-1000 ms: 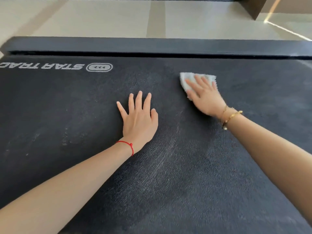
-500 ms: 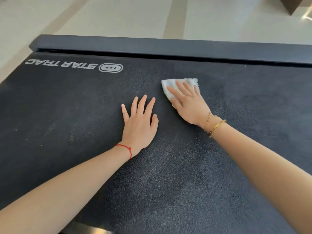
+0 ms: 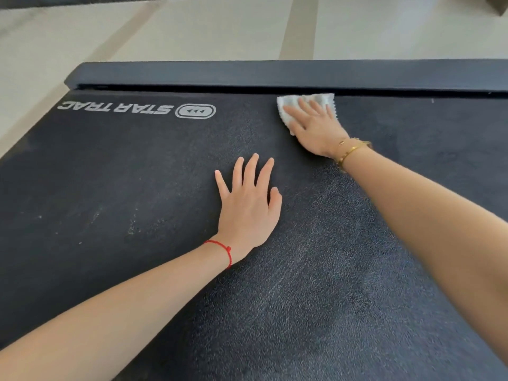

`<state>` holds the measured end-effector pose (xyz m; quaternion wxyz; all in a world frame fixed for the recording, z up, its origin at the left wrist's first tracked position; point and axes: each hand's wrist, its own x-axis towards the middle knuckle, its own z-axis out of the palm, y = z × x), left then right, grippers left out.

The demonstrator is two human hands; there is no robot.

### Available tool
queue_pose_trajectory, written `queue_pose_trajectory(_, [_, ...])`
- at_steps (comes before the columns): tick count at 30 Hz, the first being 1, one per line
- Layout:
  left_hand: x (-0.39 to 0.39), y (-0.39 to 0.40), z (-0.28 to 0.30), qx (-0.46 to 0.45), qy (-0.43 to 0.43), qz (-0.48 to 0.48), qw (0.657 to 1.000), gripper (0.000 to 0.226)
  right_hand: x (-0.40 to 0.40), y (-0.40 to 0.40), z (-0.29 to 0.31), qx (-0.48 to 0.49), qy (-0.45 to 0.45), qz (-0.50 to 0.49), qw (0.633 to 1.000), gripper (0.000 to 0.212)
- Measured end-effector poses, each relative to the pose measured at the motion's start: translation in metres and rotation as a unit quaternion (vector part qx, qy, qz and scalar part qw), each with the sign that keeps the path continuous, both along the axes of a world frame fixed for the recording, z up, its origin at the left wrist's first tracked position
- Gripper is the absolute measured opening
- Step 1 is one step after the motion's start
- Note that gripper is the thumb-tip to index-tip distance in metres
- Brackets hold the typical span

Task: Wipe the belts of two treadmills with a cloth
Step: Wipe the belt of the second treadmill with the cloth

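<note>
A black treadmill belt (image 3: pixel 137 174) fills most of the view, with a white STAR TRAC logo (image 3: pixel 137 110) printed upside down near its far left. My right hand (image 3: pixel 316 127) presses a small white cloth (image 3: pixel 286 107) flat on the belt, right at the belt's far edge. Its fingers lie straight over the cloth and hide most of it. My left hand (image 3: pixel 247 207) rests flat on the belt's middle, fingers spread, holding nothing. Pale dusty streaks show on the belt between and below the hands.
A dark side rail (image 3: pixel 275 74) runs along the far edge of the belt, with a narrow gap in front of it. Beyond it lies a light tiled floor (image 3: pixel 192 31). Pale smudges (image 3: pixel 132 224) mark the belt's left part.
My right hand has slid the cloth away from me, from near my left hand up to the belt's far edge by the rail. My left hand has stayed planted.
</note>
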<state>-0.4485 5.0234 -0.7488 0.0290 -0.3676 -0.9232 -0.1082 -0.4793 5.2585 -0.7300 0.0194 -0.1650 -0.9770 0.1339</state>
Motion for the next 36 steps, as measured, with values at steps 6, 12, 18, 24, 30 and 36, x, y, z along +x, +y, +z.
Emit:
queue_pose_trajectory(6, [0.0, -0.001, 0.0, 0.014, -0.005, -0.002, 1.0, 0.056, 0.062, 0.032, 0.005, 0.011, -0.007, -0.081, 0.997, 0.049])
queue_pose_trajectory(12, [0.001, 0.0, 0.0, 0.023, -0.012, 0.001, 1.0, 0.055, 0.155, -0.05, 0.009, -0.002, 0.007, 0.002, 1.0, 0.049])
queue_pose_trajectory(18, [0.005, -0.001, 0.003, 0.028, -0.014, -0.001, 1.0, 0.054, 0.249, -0.13, 0.009, -0.007, -0.011, 0.121, 0.993, 0.05])
queue_pose_trajectory(24, [0.01, -0.01, 0.006, 0.023, -0.015, -0.019, 0.999, 0.052, 0.221, -0.113, 0.017, 0.02, -0.028, 0.005, 0.999, 0.051])
queue_pose_trajectory(30, [0.013, -0.029, 0.009, 0.029, -0.026, -0.066, 0.997, 0.051, 0.257, -0.188, 0.011, 0.025, 0.0, 0.155, 0.988, 0.05])
queue_pose_trajectory(36, [0.023, -0.038, 0.01, 0.031, -0.026, -0.065, 0.997, 0.051, 0.265, -0.185, 0.011, 0.034, -0.008, 0.153, 0.988, 0.05])
